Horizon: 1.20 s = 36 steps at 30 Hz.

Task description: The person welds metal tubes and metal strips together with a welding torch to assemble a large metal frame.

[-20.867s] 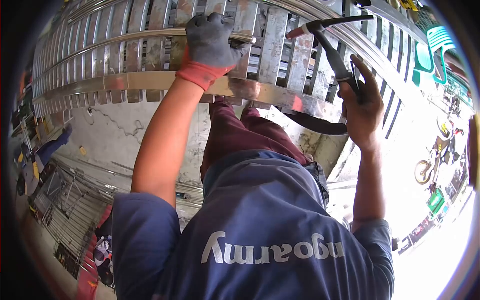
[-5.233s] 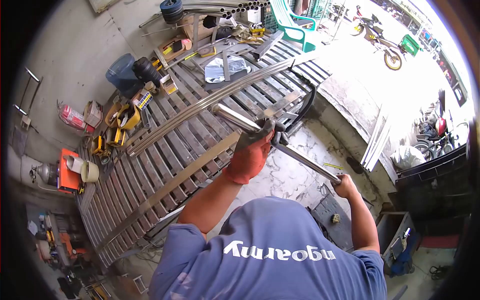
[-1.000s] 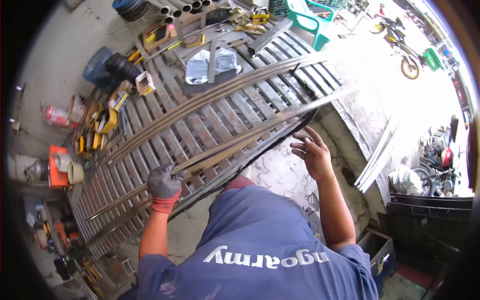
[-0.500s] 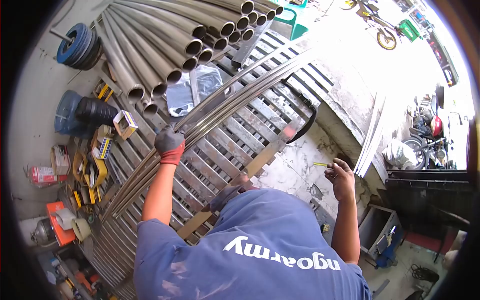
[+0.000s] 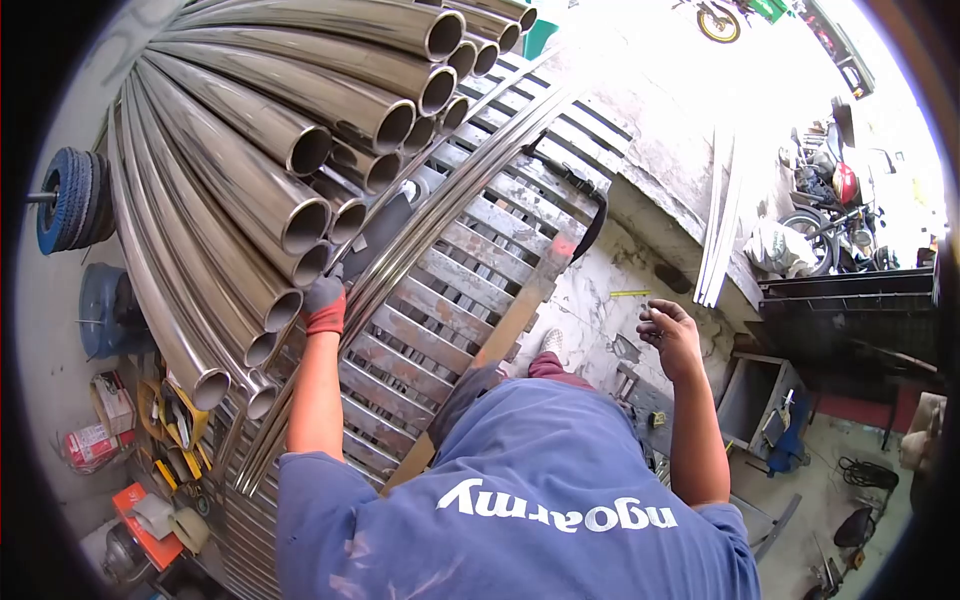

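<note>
My left hand [image 5: 325,303], in a grey and red glove, is closed around a slim metal tube [image 5: 400,182] lying beside a bundle of similar tubes [image 5: 440,215]. The glove sits right by the open ends of a stack of thick shiny pipes [image 5: 290,110], which partly hide its fingers. My right hand [image 5: 670,335] is bare and raised over the floor to my right. Its fingers are curled in with the thumb against them; whatever they hold is too small to make out. A thin yellow strip [image 5: 630,293] shows just past the fingertips, seemingly on the floor.
The tubes lie across a slatted metal rack [image 5: 435,335]. Blue grinding discs [image 5: 75,200] hang on a rod at left, above yellow tools [image 5: 175,425] and boxes. A black strap [image 5: 580,185] hangs off the rack's far end. Motorcycles [image 5: 830,190] stand at right.
The view has leaned forward and left, so the thick pipes look larger and nearer. My left hand now sits close against the pipe ends. The right hand stays raised with fingers curled.
</note>
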{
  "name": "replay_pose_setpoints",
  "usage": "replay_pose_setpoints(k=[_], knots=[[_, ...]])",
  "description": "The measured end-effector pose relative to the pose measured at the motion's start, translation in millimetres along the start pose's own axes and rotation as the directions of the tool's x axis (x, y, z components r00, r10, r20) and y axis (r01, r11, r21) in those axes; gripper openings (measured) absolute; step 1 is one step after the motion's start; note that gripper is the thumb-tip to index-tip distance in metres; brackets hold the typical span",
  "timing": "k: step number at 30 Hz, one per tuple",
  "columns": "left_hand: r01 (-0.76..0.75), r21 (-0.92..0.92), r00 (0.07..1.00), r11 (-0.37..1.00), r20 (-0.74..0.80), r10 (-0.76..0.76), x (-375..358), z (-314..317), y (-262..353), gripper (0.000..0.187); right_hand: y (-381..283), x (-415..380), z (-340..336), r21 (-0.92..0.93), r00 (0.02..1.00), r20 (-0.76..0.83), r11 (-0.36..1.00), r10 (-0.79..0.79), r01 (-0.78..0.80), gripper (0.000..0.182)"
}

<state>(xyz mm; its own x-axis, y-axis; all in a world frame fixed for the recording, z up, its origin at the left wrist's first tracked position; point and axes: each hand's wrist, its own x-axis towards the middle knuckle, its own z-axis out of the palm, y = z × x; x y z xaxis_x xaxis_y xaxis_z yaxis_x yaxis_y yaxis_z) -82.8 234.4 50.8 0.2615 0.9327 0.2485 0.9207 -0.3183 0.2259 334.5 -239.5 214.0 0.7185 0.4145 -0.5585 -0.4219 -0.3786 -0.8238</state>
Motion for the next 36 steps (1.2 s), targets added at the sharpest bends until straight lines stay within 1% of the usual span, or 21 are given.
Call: replay_pose_setpoints(k=[1,2,4,5,7,9,12,13,17,20,22,24,25,26,28,29,30,32,33,34,36], knots=[[-0.044,-0.026,0.997,0.999,-0.063,0.043,-4,4,-2,0.051,-5,-1,8,-0.03,1.0,0.011,1.0,-0.003,0.003,0.038],[-0.113,-0.066,0.991,0.991,0.06,0.117,-11,6,-4,0.054,-5,1,12,-0.052,0.999,0.037,0.999,0.0,0.001,0.037],[-0.23,-0.172,0.921,0.958,0.28,0.271,-27,-11,9,0.059,-7,7,18,-0.094,0.996,0.09,0.996,0.0,0.009,0.036],[-0.436,0.005,0.9,0.9,0.019,0.436,-45,9,4,0.069,-10,9,21,-0.112,0.993,0.114,0.994,0.001,0.012,0.036],[-0.303,0.038,0.946,0.952,0.13,0.296,-61,3,12,0.071,-13,12,24,-0.12,0.987,0.158,0.993,0.009,0.01,0.036],[-0.199,0.085,0.956,0.976,0.234,0.175,-61,3,24,0.07,-18,14,23,-0.132,0.982,0.189,0.991,0.009,0.016,0.036],[-0.155,-0.017,0.968,0.988,0.195,0.155,-50,23,12,0.073,-25,13,23,-0.152,0.981,0.193,0.987,-0.013,0.043,0.037],[-0.187,-0.042,0.954,0.981,0.232,0.192,-40,24,10,0.068,-23,14,20,-0.159,0.98,0.198,0.986,-0.022,0.054,0.035],[-0.142,-0.034,0.848,0.989,0.511,0.139,-13,21,11,0.059,-24,31,18,-0.163,0.969,0.236,0.98,-0.071,0.112,0.03],[-0.083,-0.085,0.893,0.993,0.435,0.112,-20,5,18,0.057,-25,42,18,-0.171,0.961,0.258,0.975,-0.096,0.143,0.033],[-0.043,-0.12,0.942,0.992,0.325,0.08,-31,-7,20,0.054,-24,56,14,-0.226,0.942,0.308,0.952,-0.133,0.208,0.033],[-0.007,-0.172,0.975,0.985,0.218,0.045,-47,-22,24,0.052,-25,75,7,-0.3,0.914,0.337,0.894,-0.227,0.333,0.033],[-0.157,-0.167,0.971,0.973,0.155,0.183,-54,-33,26,0.052,-30,85,6,-0.334,0.891,0.363,0.855,-0.272,0.397,0.033],[-0.163,-0.128,0.973,0.978,0.144,0.18,-63,-46,27,0.052,-36,94,4,-0.382,0.873,0.364,0.803,-0.323,0.457,0.033],[-0.166,-0.042,0.978,0.985,0.123,0.17,-84,-70,26,0.053,-65,98,9,-0.459,0.82,0.382,0.683,-0.426,0.568,0.033],[-0.122,-0.04,0.963,0.992,0.236,0.128,-93,-80,19,0.05,-73,109,11,-0.448,0.777,0.381,0.635,-0.502,0.63,0.036],[-0.112,-0.007,0.97,0.994,0.217,0.111,-103,-94,20,0.05,-93,107,17,-0.47,0.75,0.367,0.586,-0.55,0.66,0.04],[-0.086,0.064,0.98,0.994,0.183,0.073,-125,-145,37,0.048,-123,123,22,-0.496,0.538,0.404,0.317,-0.74,0.808,0.049],[-0.178,0.119,0.981,0.977,0.097,0.167,-131,-187,71,0.045,-137,130,25,-0.519,0.452,0.395,0.212,-0.8,0.828,0.057],[-0.187,0.153,0.982,0.97,0.055,0.18,-143,-196,72,0.043,-153,136,29,-0.533,0.353,0.389,0.105,-0.851,0.84,0.065],[-0.188,0.185,0.982,0.965,0.004,0.191,-172,-218,79,0.037,-183,146,38,-0.537,0.221,0.391,-0.027,-0.893,0.843,0.079]])
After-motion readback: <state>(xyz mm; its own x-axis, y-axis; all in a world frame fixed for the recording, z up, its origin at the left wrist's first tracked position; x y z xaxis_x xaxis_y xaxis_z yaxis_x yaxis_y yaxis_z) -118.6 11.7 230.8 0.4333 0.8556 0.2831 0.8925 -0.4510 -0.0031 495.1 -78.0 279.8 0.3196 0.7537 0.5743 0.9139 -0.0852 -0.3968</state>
